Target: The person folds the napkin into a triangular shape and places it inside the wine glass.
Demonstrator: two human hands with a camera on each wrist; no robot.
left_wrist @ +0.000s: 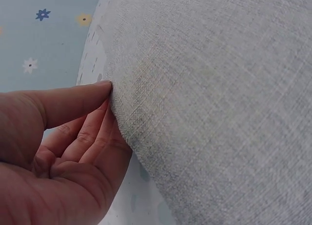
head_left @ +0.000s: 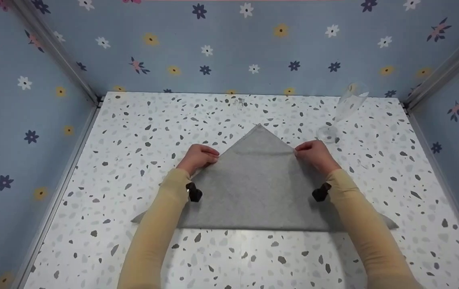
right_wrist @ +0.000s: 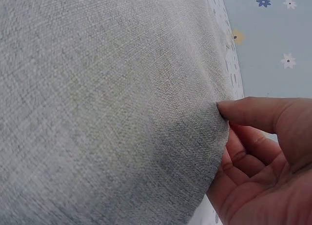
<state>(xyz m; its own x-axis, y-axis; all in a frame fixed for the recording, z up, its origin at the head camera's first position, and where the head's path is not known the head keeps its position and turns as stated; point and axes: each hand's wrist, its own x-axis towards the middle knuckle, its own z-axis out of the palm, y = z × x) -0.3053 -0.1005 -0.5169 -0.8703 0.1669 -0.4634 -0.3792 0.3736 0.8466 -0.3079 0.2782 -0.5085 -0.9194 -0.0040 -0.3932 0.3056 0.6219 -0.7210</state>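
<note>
A grey cloth (head_left: 253,188), folded into a triangle, lies on the table with its peak pointing away from me and its long straight edge nearest me. My left hand (head_left: 199,156) pinches the left slanting edge between thumb and fingers. On the opposite slanting edge, my right hand (head_left: 315,154) pinches the cloth the same way. A faint crease runs across the cloth between the two hands. In the left wrist view the thumb of the left hand (left_wrist: 63,147) lies on top of the fabric (left_wrist: 209,108). The right wrist view shows the right hand (right_wrist: 268,156) gripping the edge, fingers beneath.
A clear stemmed glass (head_left: 349,104) stands at the back right, just beyond my right hand. The white speckled table (head_left: 221,257) is bounded by blue flowered panels (head_left: 229,48) at the back and both sides.
</note>
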